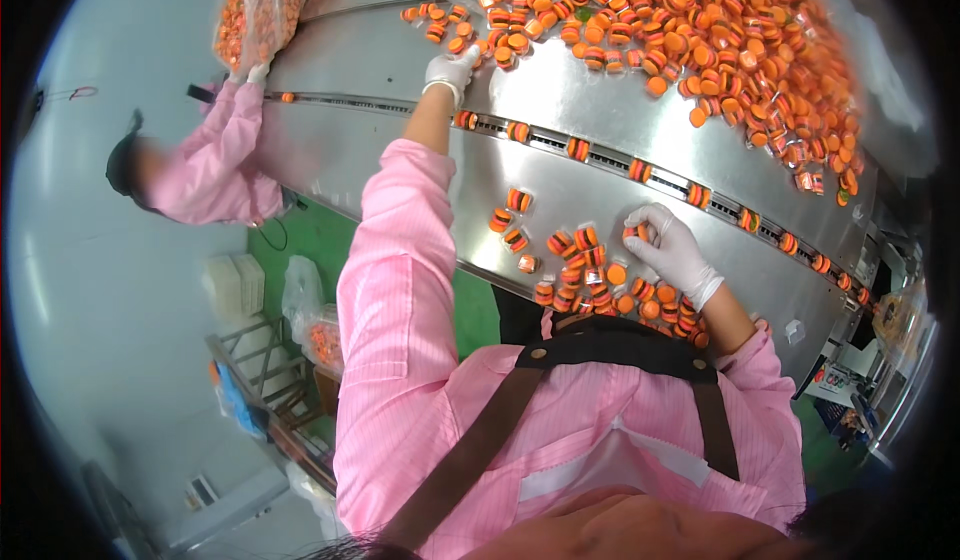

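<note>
My right hand (675,252), in a white glove, pinches a small wrapped candy (637,232), orange and dark in layers like a tiny burger. Just below it lies a loose group of the same candies (570,275) along the table's near edge. Across the table, my gloved left hand (448,72) is closed at the edge of a small cluster of candies (437,30); what its fingers hold, if anything, is hidden. Between my hands runs a narrow conveyor track (605,156) carrying single candies spaced apart.
A big heap of candies (690,35) covers the far right of the metal table (390,145). At the far left, a co-worker (215,165) in pink holds a clear bag of candies (262,10). A metal rack (265,375) stands at the lower left, and machinery (845,380) at the right.
</note>
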Motion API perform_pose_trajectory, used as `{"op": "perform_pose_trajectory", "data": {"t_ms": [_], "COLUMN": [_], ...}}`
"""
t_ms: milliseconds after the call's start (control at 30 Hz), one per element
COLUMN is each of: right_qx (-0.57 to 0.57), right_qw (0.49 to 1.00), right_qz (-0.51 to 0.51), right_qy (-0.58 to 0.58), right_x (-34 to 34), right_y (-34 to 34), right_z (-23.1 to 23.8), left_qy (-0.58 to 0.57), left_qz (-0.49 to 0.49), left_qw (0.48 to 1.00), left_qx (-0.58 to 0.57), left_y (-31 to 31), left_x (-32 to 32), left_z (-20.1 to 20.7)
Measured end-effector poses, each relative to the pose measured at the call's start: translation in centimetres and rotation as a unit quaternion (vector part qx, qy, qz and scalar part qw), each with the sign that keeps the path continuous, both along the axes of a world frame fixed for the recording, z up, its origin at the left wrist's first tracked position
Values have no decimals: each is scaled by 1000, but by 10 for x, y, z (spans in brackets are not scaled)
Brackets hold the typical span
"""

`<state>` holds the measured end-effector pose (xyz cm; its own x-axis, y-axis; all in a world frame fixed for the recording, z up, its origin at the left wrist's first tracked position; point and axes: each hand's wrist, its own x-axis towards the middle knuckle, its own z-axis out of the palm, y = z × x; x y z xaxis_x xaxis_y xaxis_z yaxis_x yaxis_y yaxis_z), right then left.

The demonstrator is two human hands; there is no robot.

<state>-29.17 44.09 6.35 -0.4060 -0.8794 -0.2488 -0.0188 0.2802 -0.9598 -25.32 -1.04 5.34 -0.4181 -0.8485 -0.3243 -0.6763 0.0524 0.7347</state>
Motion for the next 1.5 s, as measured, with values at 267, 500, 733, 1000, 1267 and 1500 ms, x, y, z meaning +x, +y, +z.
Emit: {"op": "perform_pose_trajectory", "data": {"t_ms": [267, 500, 733, 1000, 1267, 1500], "right_qx": [23, -6, -23, -101, -87, -51], "right_qw": [995, 997, 998, 985, 989, 996], "right_qz": [-7, 20, 52, 70, 60, 7], "right_qy": [-93, -76, 14, 121, 101, -74], "right_x": [7, 4, 0, -1, 1, 2], "right_y": [17, 19, 20, 19, 21, 19], "right_z": [-14, -33, -29, -36, -37, -42], "left_qy": [66, -210, -269, -319, -196, -107], "left_qz": [-65, -396, -333, -435, -290, -145], "left_qw": [995, 894, 872, 746, 901, 983], "left_qx": [26, -30, -236, -389, -257, 39], "left_y": [0, 15, 60, 50, 54, 44], "left_x": [23, 71, 30, -23, 4, 66], "left_z": [9, 54, 57, 42, 44, 28]}}
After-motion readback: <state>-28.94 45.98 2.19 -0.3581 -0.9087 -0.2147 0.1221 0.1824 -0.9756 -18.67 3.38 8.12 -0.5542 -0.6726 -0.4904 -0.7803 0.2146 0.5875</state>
